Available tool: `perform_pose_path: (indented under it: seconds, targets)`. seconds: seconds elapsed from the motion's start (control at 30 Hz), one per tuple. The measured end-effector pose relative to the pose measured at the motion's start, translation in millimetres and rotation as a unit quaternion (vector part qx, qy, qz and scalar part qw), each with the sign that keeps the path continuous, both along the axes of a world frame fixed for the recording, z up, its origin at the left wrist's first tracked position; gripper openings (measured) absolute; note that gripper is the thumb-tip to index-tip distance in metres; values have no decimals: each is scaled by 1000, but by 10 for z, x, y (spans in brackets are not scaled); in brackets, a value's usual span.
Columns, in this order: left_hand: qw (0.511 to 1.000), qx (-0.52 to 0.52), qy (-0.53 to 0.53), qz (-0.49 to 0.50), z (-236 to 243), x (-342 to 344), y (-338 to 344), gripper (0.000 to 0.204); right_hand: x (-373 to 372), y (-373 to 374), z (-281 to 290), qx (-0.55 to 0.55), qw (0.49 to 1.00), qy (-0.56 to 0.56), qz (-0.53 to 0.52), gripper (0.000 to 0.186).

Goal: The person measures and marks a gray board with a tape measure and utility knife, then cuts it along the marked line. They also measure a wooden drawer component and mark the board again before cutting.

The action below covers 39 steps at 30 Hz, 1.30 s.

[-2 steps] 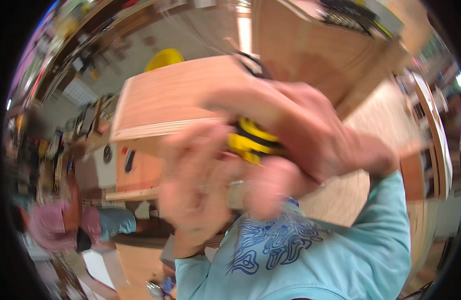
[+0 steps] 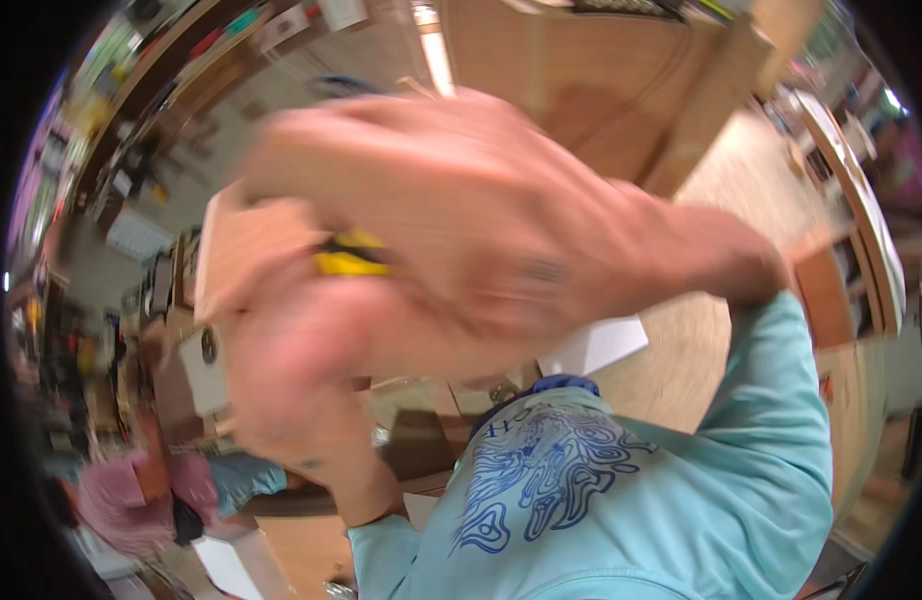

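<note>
My right hand (image 2: 481, 220) is raised high across the middle, blurred by motion, its fingers bent over a small yellow-and-black tool (image 2: 353, 262). Most of that tool is hidden by the hand, so its kind is unclear. Close below it is my left hand (image 2: 306, 340), also smeared, with its fingers hard to make out. Whether the left hand touches the tool I cannot tell. Beyond both hands lies a light wooden box or cabinet part (image 2: 251, 240), largely covered by them.
A large brown wooden panel (image 2: 561, 75) stands at the far side, beside a wooden post (image 2: 706, 105). A white flat piece (image 2: 601, 345) lies right of my body. At left is another person in a pink shirt (image 2: 121, 495). Shelves with cluttered goods line the left.
Both hands have moved left, the right one also slightly up, carrying the yellow-and-black tool. They now cover more of the wooden box and the yellow round thing behind it.
</note>
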<state>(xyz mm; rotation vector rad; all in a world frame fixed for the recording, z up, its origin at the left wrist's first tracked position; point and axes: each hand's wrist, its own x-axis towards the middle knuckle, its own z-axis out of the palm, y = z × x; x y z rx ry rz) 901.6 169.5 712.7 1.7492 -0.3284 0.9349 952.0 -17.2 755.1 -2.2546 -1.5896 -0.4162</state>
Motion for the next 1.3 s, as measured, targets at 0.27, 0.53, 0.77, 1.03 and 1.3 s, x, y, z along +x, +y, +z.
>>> perform_pose_path:
  seconds: [0.27,0.53,0.77,1.03,1.3]
  targets:
    - [952,-163,113,-235,137,334,287,41,65,-162,48,-88,991,93,-28,65]
    - [880,-148,212,-399,70,480,416,15,-332,-357,290,-73,977,177,-91,65]
    - [905,47,255,-336,-56,350,168,31,-216,-255,85,95,985,62,-130,81]
    - [883,-71,268,-378,-187,240,-4,23,-280,-6,103,28,995,-57,-74,75]
    - [914,-251,186,-260,253,576,1043,3,57,-358,253,-38,979,22,-201,11]
